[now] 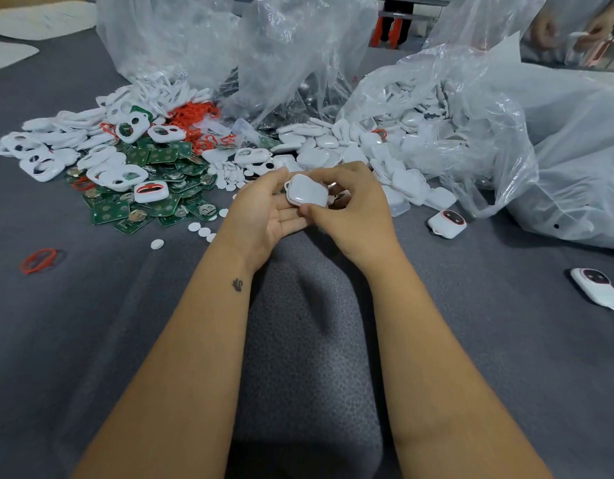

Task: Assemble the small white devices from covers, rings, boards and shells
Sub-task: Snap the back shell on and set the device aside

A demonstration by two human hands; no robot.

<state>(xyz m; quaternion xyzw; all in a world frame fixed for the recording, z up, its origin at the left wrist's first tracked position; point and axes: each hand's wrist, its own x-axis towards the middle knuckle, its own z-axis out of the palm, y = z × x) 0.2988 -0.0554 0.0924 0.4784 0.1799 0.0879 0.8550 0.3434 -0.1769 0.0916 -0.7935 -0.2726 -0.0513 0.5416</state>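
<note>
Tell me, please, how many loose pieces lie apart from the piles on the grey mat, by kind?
Finished white devices: 2
Loose red rings: 1
Stray white discs off the boards' near edge: 4
Total: 7

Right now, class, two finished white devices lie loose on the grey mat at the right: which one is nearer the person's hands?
The device beside the clear plastic bag, just right of the right hand; the other device lies out at the frame's right edge.
</note>
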